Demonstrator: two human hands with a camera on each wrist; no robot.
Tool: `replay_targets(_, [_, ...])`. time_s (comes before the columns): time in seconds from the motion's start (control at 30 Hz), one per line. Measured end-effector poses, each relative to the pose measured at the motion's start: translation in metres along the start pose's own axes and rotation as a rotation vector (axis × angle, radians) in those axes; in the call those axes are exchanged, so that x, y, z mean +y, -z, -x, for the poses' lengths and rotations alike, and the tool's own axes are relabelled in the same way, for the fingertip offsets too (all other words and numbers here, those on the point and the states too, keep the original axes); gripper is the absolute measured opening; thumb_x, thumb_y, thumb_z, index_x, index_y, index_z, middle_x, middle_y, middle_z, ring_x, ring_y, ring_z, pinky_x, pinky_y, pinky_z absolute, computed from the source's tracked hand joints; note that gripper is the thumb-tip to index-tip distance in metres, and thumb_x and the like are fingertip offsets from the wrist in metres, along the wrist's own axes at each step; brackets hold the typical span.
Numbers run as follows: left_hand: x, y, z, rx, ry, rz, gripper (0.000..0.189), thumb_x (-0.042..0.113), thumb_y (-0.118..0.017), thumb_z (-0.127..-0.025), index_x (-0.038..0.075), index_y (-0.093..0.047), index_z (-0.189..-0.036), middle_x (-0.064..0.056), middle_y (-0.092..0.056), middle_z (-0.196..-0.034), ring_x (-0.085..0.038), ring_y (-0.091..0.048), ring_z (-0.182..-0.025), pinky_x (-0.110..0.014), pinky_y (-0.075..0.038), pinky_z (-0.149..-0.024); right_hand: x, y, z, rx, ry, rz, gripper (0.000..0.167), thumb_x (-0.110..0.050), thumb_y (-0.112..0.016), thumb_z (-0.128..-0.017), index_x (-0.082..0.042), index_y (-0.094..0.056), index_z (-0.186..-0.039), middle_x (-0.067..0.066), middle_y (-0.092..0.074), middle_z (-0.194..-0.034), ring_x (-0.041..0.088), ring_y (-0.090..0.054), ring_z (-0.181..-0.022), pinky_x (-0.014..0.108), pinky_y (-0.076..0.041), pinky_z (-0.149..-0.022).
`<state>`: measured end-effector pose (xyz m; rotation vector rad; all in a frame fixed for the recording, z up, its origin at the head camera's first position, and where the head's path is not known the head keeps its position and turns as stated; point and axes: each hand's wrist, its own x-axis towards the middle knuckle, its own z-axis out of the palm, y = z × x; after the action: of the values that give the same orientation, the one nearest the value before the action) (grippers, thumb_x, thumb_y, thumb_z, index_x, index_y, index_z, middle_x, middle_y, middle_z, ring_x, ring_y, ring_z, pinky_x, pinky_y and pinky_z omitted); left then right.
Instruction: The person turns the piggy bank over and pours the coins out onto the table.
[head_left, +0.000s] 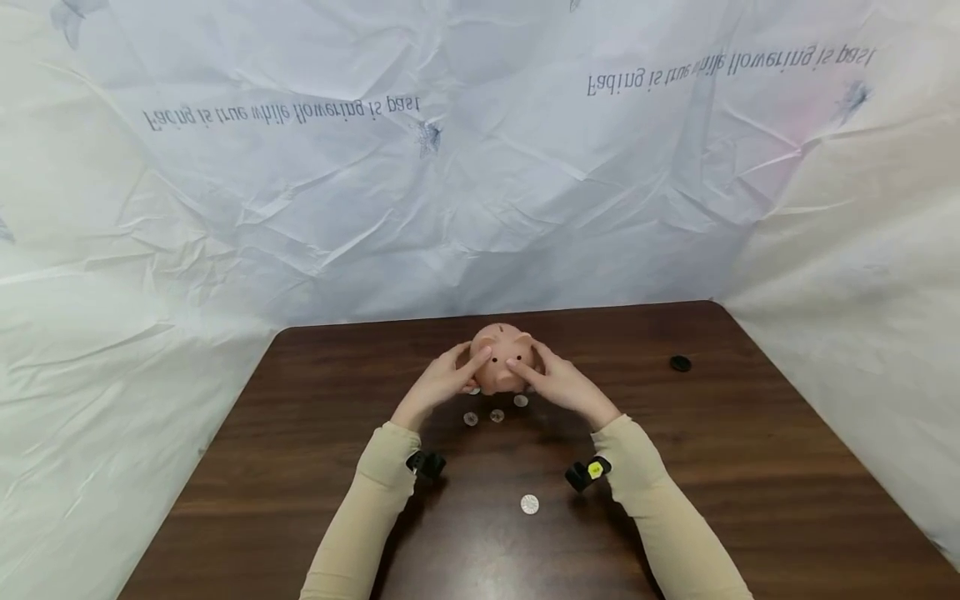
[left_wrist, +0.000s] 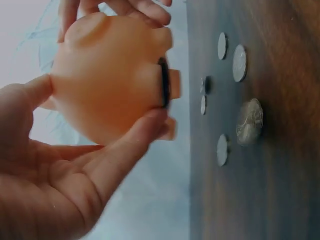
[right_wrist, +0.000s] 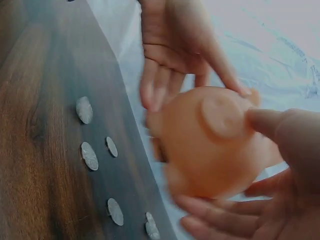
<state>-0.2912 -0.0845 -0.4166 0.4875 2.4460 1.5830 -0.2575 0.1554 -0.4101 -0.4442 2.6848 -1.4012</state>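
Note:
A pink piggy bank is held off the far part of the table, snout facing me and coin slot on top. My left hand grips its left side, thumb on the face, and my right hand grips the opposite side likewise. In the left wrist view, the raised piggy bank shows a dark round edge on its underside between the feet. Beneath it lie several silver coins, and one coin rests closer to me between the forearms.
The dark brown wooden table has rounded far corners. A small black round piece sits toward its far right. Wrinkled white sheeting with printed lettering hangs behind the table and at both sides.

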Motion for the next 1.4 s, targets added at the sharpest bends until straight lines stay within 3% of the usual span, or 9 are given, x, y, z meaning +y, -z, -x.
replay_targets(0.2, [0.013,0.015,0.011,0.064,-0.523,0.158,0.085,0.017,-0.074,-0.095,0.028,-0.022,-0.162,-0.009,-0.039,-0.158,-0.032,-0.046,-0.138,-0.049,-0.044,-0.109,-0.012,0.002,0.004,0.215,0.438,-0.16,0.093,-0.011,-0.075,-0.093,-0.028,-0.014,-0.161,0.01,-0.041,-0.156,0.031,-0.059,-0.12,0.045,-0.054,-0.093])
replay_targets(0.3, [0.018,0.019,0.013,0.046,-0.62,0.18,0.089,0.007,-0.076,-0.092,0.027,-0.024,-0.161,-0.008,-0.033,-0.161,-0.034,-0.042,-0.141,-0.053,-0.04,-0.112,-0.015,0.004,0.004,0.233,0.529,-0.203,0.098,-0.001,-0.077,-0.089,-0.026,-0.014,-0.16,0.01,-0.042,-0.153,0.031,-0.057,-0.118,0.042,-0.054,-0.091])
replay_targets(0.37, [0.016,0.019,0.01,0.048,-0.527,0.148,0.084,0.016,-0.075,-0.094,0.026,-0.025,-0.161,-0.008,-0.041,-0.156,-0.031,-0.047,-0.137,-0.05,-0.043,-0.11,-0.013,0.004,0.002,0.225,0.452,-0.202,0.092,-0.008,-0.077,-0.091,-0.023,-0.018,-0.16,0.011,-0.05,-0.146,0.028,-0.061,-0.115,0.04,-0.055,-0.09])
replay_targets(0.53, [0.006,0.009,-0.001,0.017,-0.07,0.015,0.073,0.056,-0.061,-0.097,0.015,-0.039,-0.154,-0.01,-0.067,-0.12,-0.029,-0.067,-0.107,-0.042,-0.056,-0.092,-0.002,0.003,-0.004,0.145,0.059,-0.042,0.069,-0.052,-0.055,-0.102,-0.012,-0.037,-0.155,0.011,-0.072,-0.103,0.028,-0.071,-0.091,0.041,-0.057,-0.082])
replay_targets(0.63, [0.002,0.004,-0.005,-0.031,0.061,0.007,0.079,0.065,-0.054,-0.097,0.007,-0.044,-0.15,-0.014,-0.069,-0.112,-0.034,-0.069,-0.099,-0.046,-0.056,-0.09,0.003,0.003,-0.006,0.074,-0.048,0.034,0.076,-0.061,-0.041,-0.104,-0.004,-0.038,-0.153,0.011,-0.072,-0.091,0.034,-0.07,-0.086,0.047,-0.055,-0.085])
replay_targets(0.83, [-0.002,0.005,-0.004,-0.025,0.0,0.015,0.082,0.063,-0.057,-0.096,0.015,-0.034,-0.157,-0.013,-0.067,-0.122,-0.035,-0.066,-0.108,-0.049,-0.054,-0.094,0.005,0.003,-0.006,0.053,-0.013,-0.017,0.073,-0.056,-0.046,-0.104,-0.008,-0.031,-0.157,0.015,-0.072,-0.107,0.034,-0.07,-0.096,0.047,-0.055,-0.088])
replay_targets(1.1, [0.011,0.017,0.007,0.021,-0.521,0.21,0.087,0.008,-0.077,-0.091,0.029,-0.029,-0.16,-0.006,-0.033,-0.161,-0.03,-0.038,-0.144,-0.051,-0.04,-0.112,0.003,0.011,-0.001,0.082,0.312,-0.399,0.09,-0.005,-0.072,-0.094,-0.035,-0.02,-0.161,0.008,-0.039,-0.158,0.034,-0.054,-0.127,0.043,-0.052,-0.1])
replay_targets(1.17, [0.011,0.015,0.005,0.012,-0.481,0.196,0.084,0.012,-0.076,-0.093,0.028,-0.029,-0.16,-0.007,-0.038,-0.158,-0.028,-0.041,-0.142,-0.049,-0.042,-0.111,0.003,0.011,-0.002,0.107,0.254,-0.377,0.085,-0.014,-0.075,-0.094,-0.032,-0.025,-0.16,0.007,-0.047,-0.152,0.031,-0.057,-0.125,0.041,-0.053,-0.098])
replay_targets(1.4, [-0.001,0.004,-0.001,-0.003,-0.018,0.055,0.086,0.057,-0.072,-0.089,0.023,-0.032,-0.158,-0.013,-0.062,-0.133,-0.024,-0.065,-0.113,-0.048,-0.052,-0.098,0.011,0.007,-0.008,0.055,-0.072,-0.119,0.079,-0.056,-0.06,-0.098,-0.007,-0.036,-0.156,0.014,-0.072,-0.111,0.036,-0.069,-0.1,0.05,-0.055,-0.09])
